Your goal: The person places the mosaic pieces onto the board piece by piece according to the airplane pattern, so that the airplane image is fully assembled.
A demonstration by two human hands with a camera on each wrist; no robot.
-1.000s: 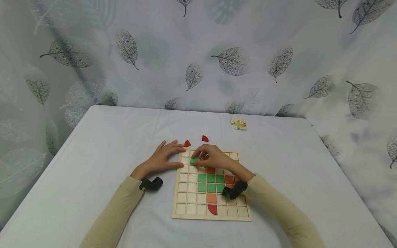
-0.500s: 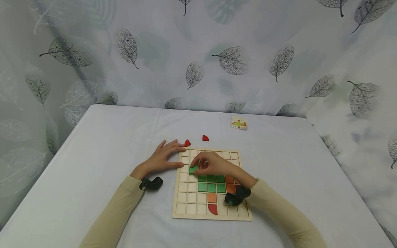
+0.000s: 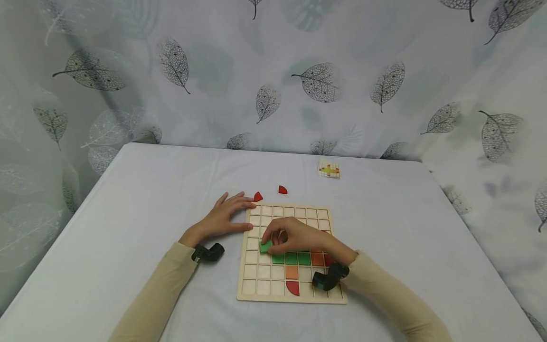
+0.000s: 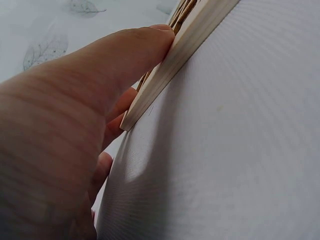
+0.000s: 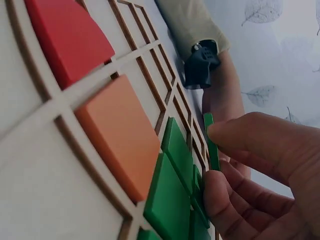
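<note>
My right hand (image 3: 297, 236) pinches a green square tile (image 3: 265, 246) between thumb and fingers, over the left part of a wooden grid board (image 3: 252, 287). In the right wrist view that held tile (image 5: 212, 142) stands on edge, apart from the green tiles (image 5: 170, 195) seated in the cells. An orange tile (image 5: 120, 135) and a red quarter-circle piece (image 5: 70, 40) line up beside them. With fingers spread, my left hand (image 3: 226, 218) rests at the board's upper left corner, its thumb touching the wooden side (image 4: 175, 60). Some cells are hidden under my right hand.
Beyond the board's far edge lie two loose red pieces, one (image 3: 258, 196) by my left fingertips and another (image 3: 283, 189) to its right. A small pattern card (image 3: 329, 168) lies at the back of the white-covered table (image 3: 406, 213). A leaf-print curtain (image 3: 231, 71) hangs behind.
My right hand has moved toward the near side of the board, carrying the green tile down along the left columns. The left hand has stayed in place.
</note>
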